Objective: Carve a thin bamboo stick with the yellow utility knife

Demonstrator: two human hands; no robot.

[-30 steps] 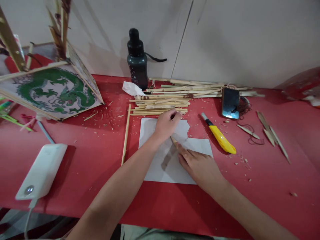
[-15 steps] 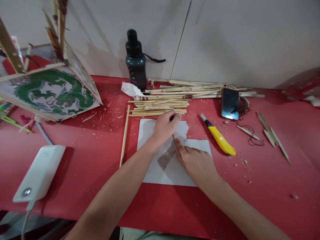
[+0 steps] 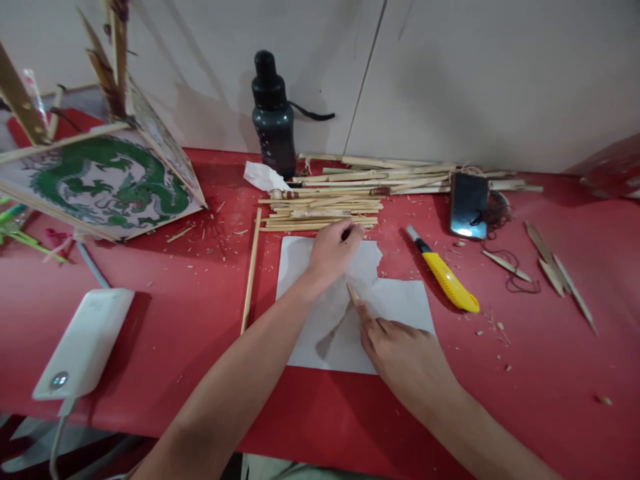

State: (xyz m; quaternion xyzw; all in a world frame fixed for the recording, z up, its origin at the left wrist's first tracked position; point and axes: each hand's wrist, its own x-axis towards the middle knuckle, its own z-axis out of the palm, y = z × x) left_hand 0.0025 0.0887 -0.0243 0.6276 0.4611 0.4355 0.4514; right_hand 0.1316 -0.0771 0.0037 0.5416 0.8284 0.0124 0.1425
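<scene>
A white sheet of paper [image 3: 320,333] with a torn upper right corner lies on the red table. My left hand [image 3: 336,250] rests at its top edge with fingers curled; what they hold, if anything, is hidden. Lower on the sheet, my right hand [image 3: 405,350] grips a short pointed bamboo stick [image 3: 354,295], index finger stretched along it. The stick's tip points up and left toward my left wrist. Just beyond my left hand lies a row of thin bamboo sticks [image 3: 320,223]. A yellow utility knife [image 3: 450,281] is right of the paper, blade out.
Longer bamboo strips [image 3: 390,179], a dark bottle [image 3: 274,127] and a phone [image 3: 469,205] sit along the back wall. A dragon-painted lantern [image 3: 115,187] stands left, behind a white power bank [image 3: 85,340]. A single stick [image 3: 251,273] lies left of the paper. Carved pieces [image 3: 545,257] lie right.
My right hand has drawn back toward me with the bamboo stick, away from my left hand, baring more of its pointed end. My left hand has barely moved.
</scene>
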